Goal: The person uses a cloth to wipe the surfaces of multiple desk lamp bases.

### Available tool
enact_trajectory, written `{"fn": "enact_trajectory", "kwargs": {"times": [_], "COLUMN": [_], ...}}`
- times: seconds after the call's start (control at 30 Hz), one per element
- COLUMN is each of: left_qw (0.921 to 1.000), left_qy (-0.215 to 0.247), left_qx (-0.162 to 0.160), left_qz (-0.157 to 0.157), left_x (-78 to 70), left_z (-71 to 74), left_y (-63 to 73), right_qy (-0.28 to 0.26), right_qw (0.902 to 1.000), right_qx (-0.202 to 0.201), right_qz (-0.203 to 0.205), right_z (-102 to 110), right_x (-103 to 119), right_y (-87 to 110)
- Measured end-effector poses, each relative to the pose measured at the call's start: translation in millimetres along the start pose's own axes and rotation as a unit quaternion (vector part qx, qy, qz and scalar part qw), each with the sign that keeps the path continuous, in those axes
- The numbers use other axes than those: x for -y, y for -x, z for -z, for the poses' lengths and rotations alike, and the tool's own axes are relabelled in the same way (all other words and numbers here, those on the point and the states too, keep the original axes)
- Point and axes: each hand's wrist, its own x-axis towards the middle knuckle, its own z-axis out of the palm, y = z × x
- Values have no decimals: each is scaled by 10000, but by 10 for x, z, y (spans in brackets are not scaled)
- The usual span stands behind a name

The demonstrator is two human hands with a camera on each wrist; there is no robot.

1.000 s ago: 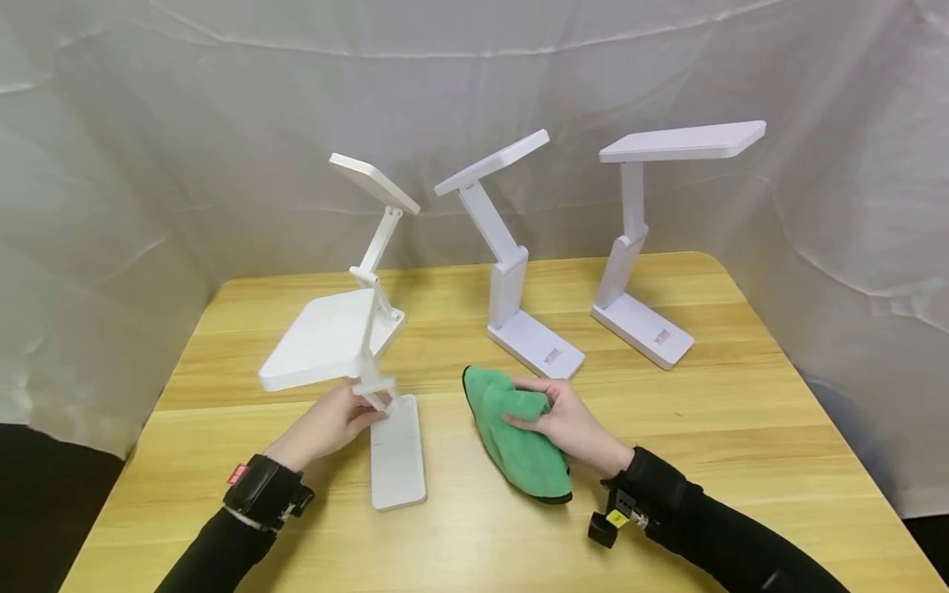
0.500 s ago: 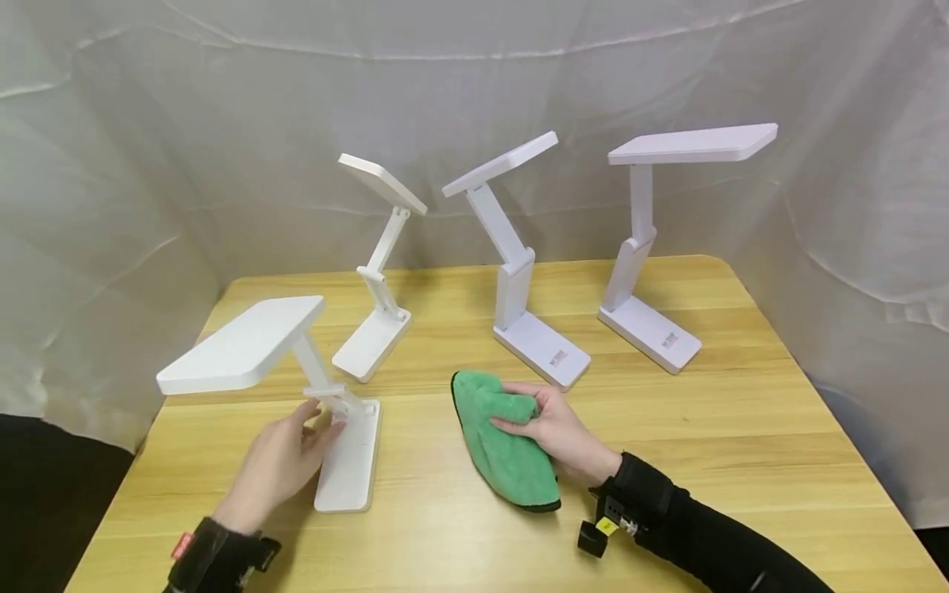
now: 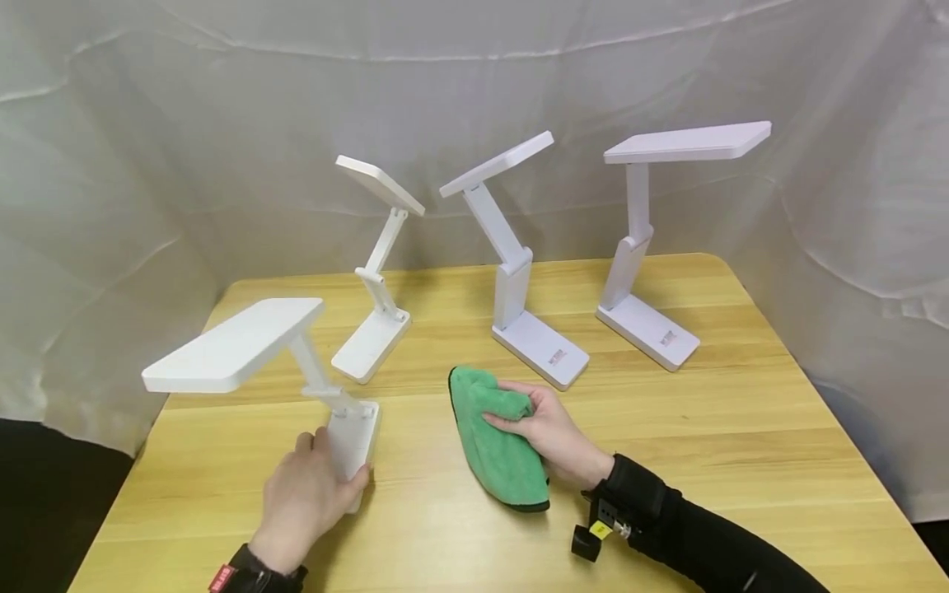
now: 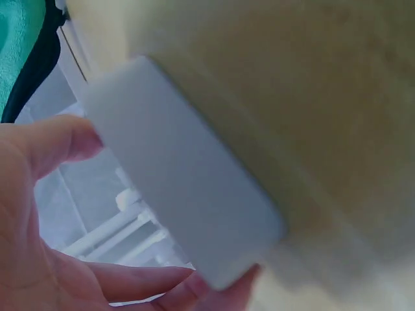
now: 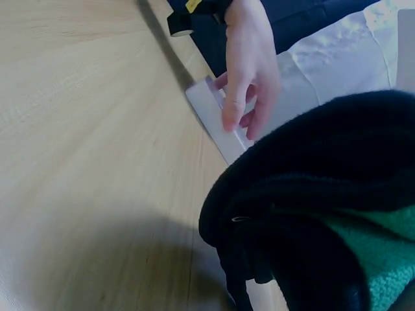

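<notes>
My left hand (image 3: 306, 498) grips the base of a white folding desk lamp (image 3: 351, 445) at the front left, thumb on the right edge and fingers at the left side. Seen from the left wrist, the flat base (image 4: 181, 175) lies between thumb and fingers, tilted in that view. The lamp's panel head (image 3: 237, 346) leans out to the left above the hand. With my right hand (image 3: 559, 436) I pinch a green cloth with black edging (image 3: 493, 449), bunched over the middle of the table. Its dark border fills much of the right wrist view.
Three more white folding lamps stand unfolded along the back: a left one (image 3: 371, 342), a middle one (image 3: 511, 292) and a right one (image 3: 630, 272). The wooden table (image 3: 667, 494) is backed by a pale draped cloth (image 3: 259, 123).
The front lamp has moved left and turned, its head swinging outward. My left hand has shifted from near its hinge to the lower base. My right hand, still holding the green cloth, barely moved.
</notes>
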Motion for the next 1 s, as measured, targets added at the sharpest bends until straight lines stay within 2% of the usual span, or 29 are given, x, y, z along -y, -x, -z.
{"fn": "enact_trajectory", "kwargs": {"times": [0.13,0.33,0.5,0.63,0.83,1.0], "left_qw": [9998,9994,9995,9994,9987,9971], "left_qy": [22,114,116,215,332,353], "left_qx": [185,258,221,144,-248,-598], "left_qz": [120,176,192,237,301,317], "left_x": [95,417,694,859,1034,1131], "left_z": [61,156,230,290,311,301], "left_y": [-17,-171,-447,-709,-1038,-1235], "right_qy": [52,71,69,103,125,144], "right_qw": [10000,10000,9999,9997,9998,9998], "right_qx": [7,-23,80,164,145,125], "right_qz": [5,37,94,143,99,82], "right_z": [-12,-27,-51,-55,-53,-52], "right_x": [-15,-26,-26,-29,-37,-40], "right_y": [-1,-11,-14,3,13,9]}}
